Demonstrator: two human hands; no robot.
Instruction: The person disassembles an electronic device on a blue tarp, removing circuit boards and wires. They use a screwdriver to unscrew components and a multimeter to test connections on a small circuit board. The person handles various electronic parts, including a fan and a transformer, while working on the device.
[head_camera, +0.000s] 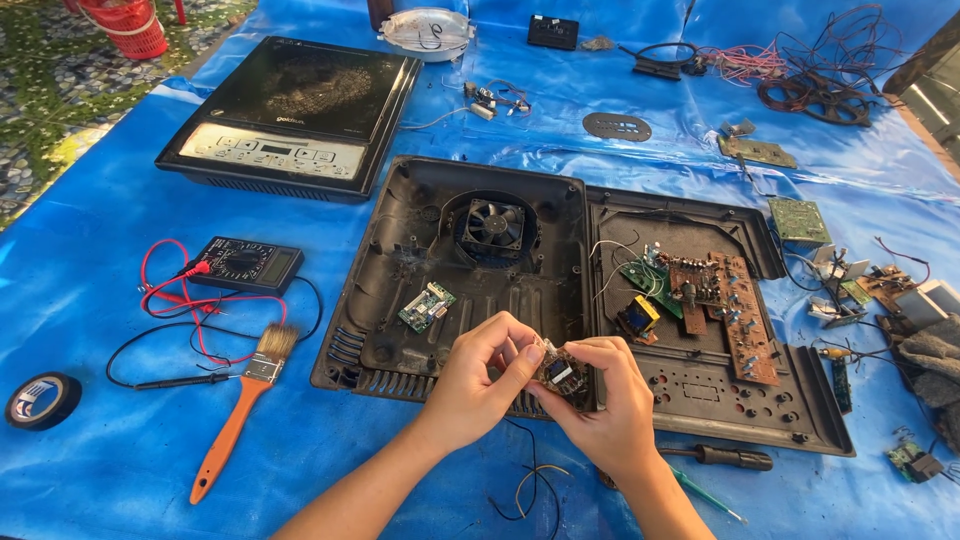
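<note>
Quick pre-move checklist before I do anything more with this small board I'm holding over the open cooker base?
1. Small circuit board gripped by both left hand and right hand: ok.
2. Board's trailing wires free of snags: cannot tell, they run under the hands.
3. Open black base shell lying flat on blue tarp: ok.
4. Fan seated in its shell opening: ok.
5. Screwdriver beside right wrist: ok.
6. Multimeter leads tidy: not ok, tangled.
</note>
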